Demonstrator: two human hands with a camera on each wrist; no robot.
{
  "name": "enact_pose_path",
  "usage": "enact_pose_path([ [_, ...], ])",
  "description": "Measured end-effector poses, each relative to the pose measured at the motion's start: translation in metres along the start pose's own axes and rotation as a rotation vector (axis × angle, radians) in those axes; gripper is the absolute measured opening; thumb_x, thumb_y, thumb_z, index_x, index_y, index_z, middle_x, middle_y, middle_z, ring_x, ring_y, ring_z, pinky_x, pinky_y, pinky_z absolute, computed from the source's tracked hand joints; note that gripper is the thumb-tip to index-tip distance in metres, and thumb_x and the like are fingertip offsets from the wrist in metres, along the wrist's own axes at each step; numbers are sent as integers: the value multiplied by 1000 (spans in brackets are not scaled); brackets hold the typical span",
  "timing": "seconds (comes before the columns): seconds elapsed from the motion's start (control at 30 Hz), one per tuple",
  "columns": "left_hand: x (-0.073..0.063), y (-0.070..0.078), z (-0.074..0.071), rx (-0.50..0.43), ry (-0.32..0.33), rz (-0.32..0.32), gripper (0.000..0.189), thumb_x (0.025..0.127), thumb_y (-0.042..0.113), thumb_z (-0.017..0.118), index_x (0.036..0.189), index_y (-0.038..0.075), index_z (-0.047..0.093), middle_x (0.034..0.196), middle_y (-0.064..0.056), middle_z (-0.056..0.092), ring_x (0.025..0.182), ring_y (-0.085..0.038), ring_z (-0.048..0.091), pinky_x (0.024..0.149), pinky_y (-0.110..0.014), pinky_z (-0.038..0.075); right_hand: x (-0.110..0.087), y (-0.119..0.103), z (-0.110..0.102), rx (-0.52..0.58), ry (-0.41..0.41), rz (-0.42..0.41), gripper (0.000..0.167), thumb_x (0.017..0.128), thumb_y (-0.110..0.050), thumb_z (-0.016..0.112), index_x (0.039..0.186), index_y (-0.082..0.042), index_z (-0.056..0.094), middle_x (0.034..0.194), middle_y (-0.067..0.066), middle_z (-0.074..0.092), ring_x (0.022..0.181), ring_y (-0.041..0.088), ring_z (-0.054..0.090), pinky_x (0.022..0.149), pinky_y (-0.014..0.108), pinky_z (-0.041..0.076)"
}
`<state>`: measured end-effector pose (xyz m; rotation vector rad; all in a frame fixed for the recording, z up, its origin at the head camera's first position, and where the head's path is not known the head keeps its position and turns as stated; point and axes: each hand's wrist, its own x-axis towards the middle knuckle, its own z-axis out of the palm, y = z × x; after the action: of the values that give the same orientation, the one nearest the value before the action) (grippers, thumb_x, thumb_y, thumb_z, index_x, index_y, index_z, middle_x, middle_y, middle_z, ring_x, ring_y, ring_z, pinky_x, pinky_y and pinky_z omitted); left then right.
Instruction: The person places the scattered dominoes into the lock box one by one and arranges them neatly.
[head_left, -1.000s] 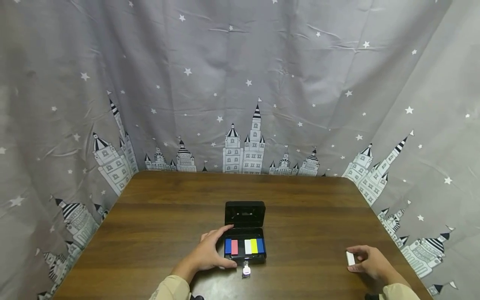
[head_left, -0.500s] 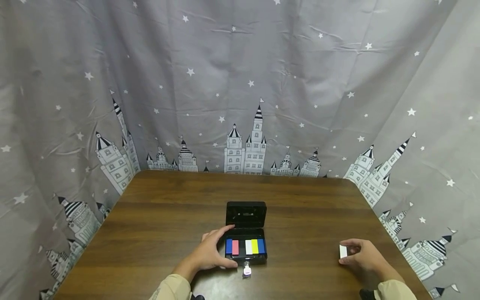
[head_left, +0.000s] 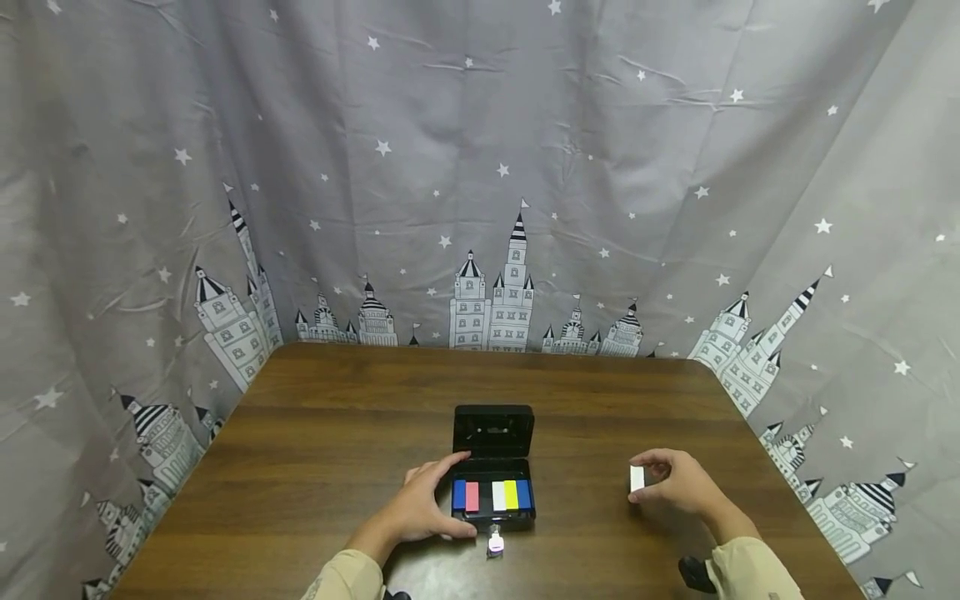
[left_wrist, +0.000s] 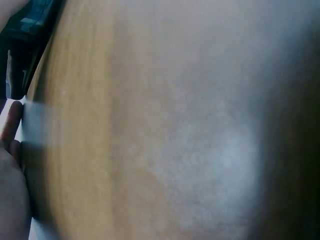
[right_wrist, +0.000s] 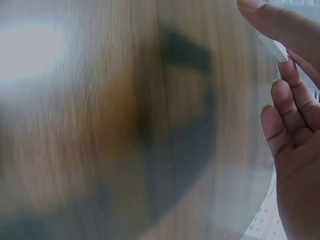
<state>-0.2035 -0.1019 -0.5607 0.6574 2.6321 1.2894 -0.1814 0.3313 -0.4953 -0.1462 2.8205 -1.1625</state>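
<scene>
A small black cash box [head_left: 492, 525] stands with its lid [head_left: 493, 429] raised. My left hand [head_left: 422, 506] holds its left side, thumb at the front corner and a finger near the hinge. Inside, a blue block [head_left: 459, 495] and a pink block [head_left: 472, 497] sit left of a gap. A white block [head_left: 498, 496], a yellow block [head_left: 511, 495] and another blue block [head_left: 522, 494] stand right of it. To the right of the box, my right hand [head_left: 678, 483] pinches a white block [head_left: 637, 478] upright between thumb and fingers. The right wrist view shows only its edge.
A key [head_left: 495, 542] sticks out from the front of the box. The brown wooden table [head_left: 360, 392] ends at a grey curtain [head_left: 585, 208] printed with castles and stars.
My right hand has moved left with the white block, closer to the box, and the block has come more upright. The left hand has stayed at the box.
</scene>
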Motion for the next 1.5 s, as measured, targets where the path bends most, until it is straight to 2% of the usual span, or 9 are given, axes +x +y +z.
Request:
enact_pose_path([
  [0.13, 0, -2, 0, 2, 4, -2, 109, 56, 55, 94, 150, 28, 46, 145, -4, 53, 131, -30, 40, 104, -60, 27, 11, -14, 15, -1, -27, -73, 55, 65, -22, 96, 111, -3, 72, 98, 2, 66, 89, 20, 55, 77, 38, 48],
  [0.33, 2, -3, 1, 15, -4, 13, 110, 57, 57, 93, 151, 28, 45, 146, -3, 53, 131, -29, 41, 105, -59, 25, 25, -40, 37, 0, -62, -184, 52, 66, -26, 96, 108, -5, 73, 92, -1, 63, 83, 20, 55, 72, 32, 48],
  [0.6, 3, 1, -1, 18, 2, 22, 109, 57, 55, 94, 151, 26, 45, 146, -5, 53, 131, -30, 43, 104, -58, 25, 39, -77, 69, -14, -97, -298, 50, 65, -29, 96, 105, -8, 74, 93, -7, 64, 85, 16, 56, 75, 31, 48],
  [0.83, 3, 1, 1, 14, -2, 37, 110, 57, 55, 94, 151, 24, 46, 145, -4, 53, 129, -29, 43, 104, -58, 25, 43, -97, 95, -41, -134, -332, 47, 66, -28, 96, 104, -9, 75, 97, -8, 65, 87, 15, 56, 78, 33, 49],
  [0.97, 3, 2, 1, 13, -1, 33, 109, 58, 56, 93, 151, 26, 46, 144, -4, 54, 128, -29, 43, 102, -57, 27, 46, -107, 110, -52, -148, -344, 46, 67, -28, 95, 104, -10, 75, 96, -7, 63, 86, 17, 55, 75, 32, 49],
  [1.1, 3, 3, -2, 21, 0, 18, 107, 59, 55, 93, 151, 28, 45, 145, -4, 53, 128, -29, 42, 101, -58, 28, 50, -115, 124, -74, -162, -362, 44, 70, -28, 94, 105, -10, 75, 99, -5, 63, 89, 19, 56, 79, 33, 50],
  [1.27, 2, 4, -3, 18, -12, 13, 107, 60, 55, 93, 151, 28, 44, 146, -5, 52, 129, -30, 42, 102, -60, 28, 51, -121, 138, -126, -170, -399, 43, 70, -25, 94, 105, -8, 75, 102, -1, 65, 92, 21, 58, 83, 37, 51],
  [1.5, -1, 3, -2, 10, -19, 10, 107, 60, 56, 93, 151, 28, 44, 146, -4, 52, 129, -30, 41, 103, -58, 27, 49, -123, 154, -206, -170, -386, 42, 70, -29, 94, 103, -9, 77, 102, -1, 67, 98, 19, 56, 92, 41, 49],
])
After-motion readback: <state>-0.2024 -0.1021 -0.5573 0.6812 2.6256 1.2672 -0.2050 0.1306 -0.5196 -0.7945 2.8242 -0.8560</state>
